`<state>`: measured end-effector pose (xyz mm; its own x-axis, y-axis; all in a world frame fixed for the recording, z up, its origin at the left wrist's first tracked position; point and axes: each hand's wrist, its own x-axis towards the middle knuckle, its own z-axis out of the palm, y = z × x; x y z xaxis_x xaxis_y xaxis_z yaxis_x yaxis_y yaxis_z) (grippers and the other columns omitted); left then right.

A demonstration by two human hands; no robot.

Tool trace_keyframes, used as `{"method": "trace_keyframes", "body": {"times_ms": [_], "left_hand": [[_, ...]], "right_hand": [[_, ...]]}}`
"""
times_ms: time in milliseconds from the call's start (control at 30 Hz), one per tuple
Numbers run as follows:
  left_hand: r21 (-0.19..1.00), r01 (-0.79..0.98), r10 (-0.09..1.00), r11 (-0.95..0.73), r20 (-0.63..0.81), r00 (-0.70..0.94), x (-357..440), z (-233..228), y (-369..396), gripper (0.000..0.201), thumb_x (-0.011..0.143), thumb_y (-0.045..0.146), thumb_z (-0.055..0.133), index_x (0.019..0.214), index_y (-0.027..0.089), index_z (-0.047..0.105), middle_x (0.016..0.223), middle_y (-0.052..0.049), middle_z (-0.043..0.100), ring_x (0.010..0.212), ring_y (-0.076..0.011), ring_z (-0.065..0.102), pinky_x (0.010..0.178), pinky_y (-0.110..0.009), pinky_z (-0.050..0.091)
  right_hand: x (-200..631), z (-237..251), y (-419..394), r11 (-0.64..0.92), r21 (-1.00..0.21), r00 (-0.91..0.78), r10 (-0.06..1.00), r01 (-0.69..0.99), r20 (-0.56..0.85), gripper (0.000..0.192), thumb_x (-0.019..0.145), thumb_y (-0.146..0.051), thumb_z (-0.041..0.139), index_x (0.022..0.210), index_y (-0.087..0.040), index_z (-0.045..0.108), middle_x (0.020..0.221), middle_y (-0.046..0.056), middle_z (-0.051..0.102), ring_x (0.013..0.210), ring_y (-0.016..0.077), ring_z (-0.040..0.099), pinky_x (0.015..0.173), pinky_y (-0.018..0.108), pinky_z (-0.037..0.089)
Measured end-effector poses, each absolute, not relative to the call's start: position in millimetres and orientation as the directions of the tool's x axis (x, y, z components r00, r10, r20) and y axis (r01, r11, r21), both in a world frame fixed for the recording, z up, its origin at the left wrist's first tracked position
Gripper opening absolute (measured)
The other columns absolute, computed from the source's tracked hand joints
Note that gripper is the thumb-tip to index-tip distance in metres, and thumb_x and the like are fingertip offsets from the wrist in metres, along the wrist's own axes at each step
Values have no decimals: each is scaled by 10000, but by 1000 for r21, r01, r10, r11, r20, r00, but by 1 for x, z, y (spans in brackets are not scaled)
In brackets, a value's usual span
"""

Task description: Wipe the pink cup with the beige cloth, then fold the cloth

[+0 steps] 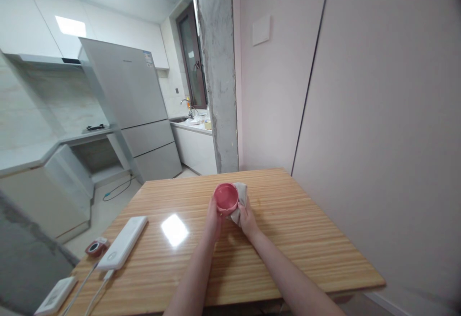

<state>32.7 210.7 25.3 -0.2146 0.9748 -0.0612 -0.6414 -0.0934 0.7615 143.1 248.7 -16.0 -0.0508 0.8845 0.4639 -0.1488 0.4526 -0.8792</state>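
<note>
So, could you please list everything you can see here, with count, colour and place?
round pink cup: one, pink, held above the table's middle
crumpled beige cloth: one, beige, pressed against the cup's right side
striped wooden table: one, light brown, fills the foreground
long white power bank: one, white, on the table's left part, cable attached
small red device: one, red with a dark centre, at the table's left edge
flat white box: one, white, at the table's near left corner
tall silver fridge: one, silver-grey, in the kitchen behind
metal sink tap: one, silver, on the far counter
bare concrete pillar: one, grey, behind the table
left hand: one, grips the cup
right hand: one, holds the cloth
</note>
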Motion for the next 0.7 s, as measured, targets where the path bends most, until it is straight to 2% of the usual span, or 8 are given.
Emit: {"method": "trace_keyframes", "body": {"times_ms": [100, 200, 367, 533, 700], "left_hand": [[831, -556, 983, -9, -94, -157, 23, 32, 214, 489, 816, 428, 627, 1209, 149, 543, 1152, -149, 649, 923, -218, 673, 776, -323, 563], [880, -471, 993, 59, -100, -61, 11, 39, 216, 457, 769, 349, 703, 1154, 139, 573, 1108, -138, 659, 864, -169, 670, 754, -256, 544], [895, -433, 988, 110, -48, 150, -1, 41, 218, 649, 711, 254, 764, 1283, 231, 458, 1232, -115, 590, 943, -192, 652, 781, -303, 540], [872, -488, 998, 16, 13, 55, 15, 32, 225, 591, 720, 272, 754, 1229, 208, 459, 1195, -116, 596, 929, -184, 649, 753, -294, 544], [786, -602, 987, -144, 66, -149, 47, 24, 226, 660, 692, 266, 776, 1239, 262, 407, 1264, -90, 565, 1044, -193, 629, 879, -331, 522]], "right_hand": [[145, -16, 251, 410, -899, -5, 910, -156, 415, 499, 893, -446, 389, 1330, -222, 476, 1334, 65, 540, 1298, 211, 429, 1113, 400, 305], [146, -13, 250, 392, -904, 45, 920, -172, 390, 481, 887, -444, 386, 1274, -201, 533, 1291, 79, 573, 1266, 220, 457, 1104, 410, 313], [148, -5, 248, 354, -907, 69, 935, -228, 347, 430, 875, -435, 390, 1151, -198, 620, 1187, 75, 636, 1146, 233, 546, 1046, 403, 384], [152, -5, 253, 347, -911, 99, 938, -223, 333, 430, 875, -454, 382, 1086, -189, 648, 1125, 82, 660, 1123, 239, 557, 1036, 408, 383], [151, -7, 254, 374, -897, 63, 927, -237, 370, 473, 892, -470, 374, 1226, -197, 570, 1210, 78, 621, 1189, 222, 516, 1073, 417, 343]]}}
